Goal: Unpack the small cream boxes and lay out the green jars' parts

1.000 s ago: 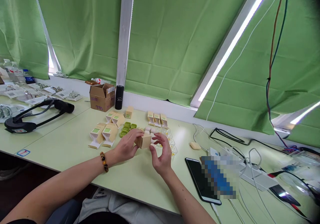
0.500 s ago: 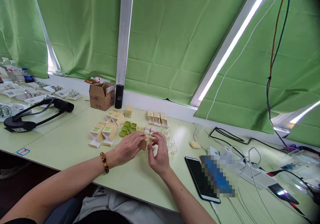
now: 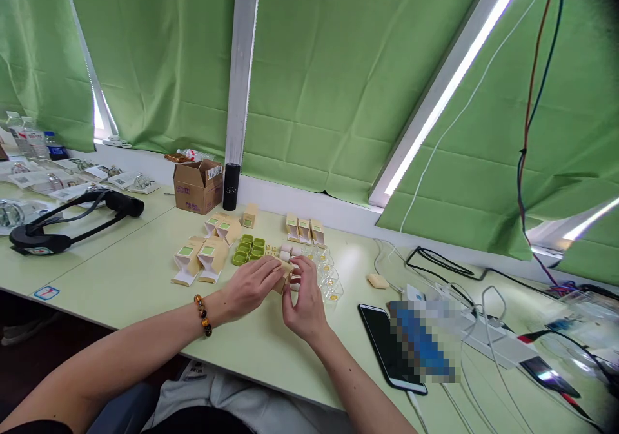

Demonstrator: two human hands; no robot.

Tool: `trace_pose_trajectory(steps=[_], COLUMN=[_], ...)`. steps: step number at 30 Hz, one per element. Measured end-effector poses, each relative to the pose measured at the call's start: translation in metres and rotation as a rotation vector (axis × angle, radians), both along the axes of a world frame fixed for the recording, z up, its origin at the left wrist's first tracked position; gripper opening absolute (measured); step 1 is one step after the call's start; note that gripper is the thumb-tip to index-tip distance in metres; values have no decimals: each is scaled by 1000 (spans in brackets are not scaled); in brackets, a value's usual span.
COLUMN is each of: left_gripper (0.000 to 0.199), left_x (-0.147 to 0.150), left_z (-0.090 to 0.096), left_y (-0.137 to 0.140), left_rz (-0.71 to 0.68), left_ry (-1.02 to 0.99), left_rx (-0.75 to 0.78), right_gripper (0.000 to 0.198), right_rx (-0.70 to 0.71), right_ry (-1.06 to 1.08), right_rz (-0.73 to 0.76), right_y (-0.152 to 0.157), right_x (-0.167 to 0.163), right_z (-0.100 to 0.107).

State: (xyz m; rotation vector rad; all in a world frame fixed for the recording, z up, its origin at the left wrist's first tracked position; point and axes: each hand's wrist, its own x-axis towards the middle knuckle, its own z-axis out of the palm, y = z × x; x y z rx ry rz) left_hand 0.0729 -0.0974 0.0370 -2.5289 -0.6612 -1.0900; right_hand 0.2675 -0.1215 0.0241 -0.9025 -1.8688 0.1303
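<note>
Between my two hands is a small tan cardboard box (image 3: 283,278), held above the near part of the table. My left hand (image 3: 251,286) wraps its left side, and my right hand (image 3: 305,298) pinches its right edge with thumb and fingers. Beyond my left hand sit several green square cups (image 3: 249,248) in rows. Small yellow pieces (image 3: 271,249) and pale pink cylinders (image 3: 286,251) lie just past the box, partly hidden by my fingers. Clear plastic containers (image 3: 331,286) with yellow bits stand right of my right hand.
Open cartons with green labels (image 3: 211,256) lie at left, and more cartons (image 3: 304,229) stand behind. A brown box (image 3: 197,187) and black bottle (image 3: 231,187) are at the back. A headset (image 3: 72,221) sits left; a phone (image 3: 387,347), power strip (image 3: 488,337) and cables lie right.
The small box has turned and tilted slightly between my hands. My right hand has shifted a little to the left; its fingers moved over the box's edge.
</note>
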Motion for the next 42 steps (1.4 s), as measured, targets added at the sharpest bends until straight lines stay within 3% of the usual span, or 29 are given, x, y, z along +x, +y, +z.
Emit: trace_pose_trajectory(steps=[8, 11, 16, 19, 22, 26, 30, 35, 42], left_gripper=[40, 46, 67, 62, 51, 53, 72, 82, 78], left_x=[0, -2, -4, -6, -6, -5, -4, -4, -5], left_z=[2, -4, -14, -15, -13, -7, -6, -9, -8], left_y=[-1, 0, 6, 10, 10, 6, 3, 5, 8], left_rz=[-6, -13, -31, -72, -94, -77, -56, -39, 12], left_ry=[-1, -57, -223, -298, -313, -294, -279, -252, -258], left_rx=[-56, -121, -253, -259, -264, -315, -331, -275, -218], right_gripper=[72, 61, 37, 38, 37, 34, 31, 59, 37], right_rx=[-18, 8, -107, -97, -63, 139, 393, 418, 440], right_ry=[45, 110, 388, 527, 551, 451, 162, -85, -95], right_rz=[-26, -68, -15, 22, -52, -207, -284, -197, -47], right_y=[2, 5, 6, 5, 4, 7, 13, 14, 5], right_x=[-4, 0, 4, 2, 3, 10, 19, 17, 19], right_z=[-3, -3, 3, 8, 13, 17, 16, 10, 13])
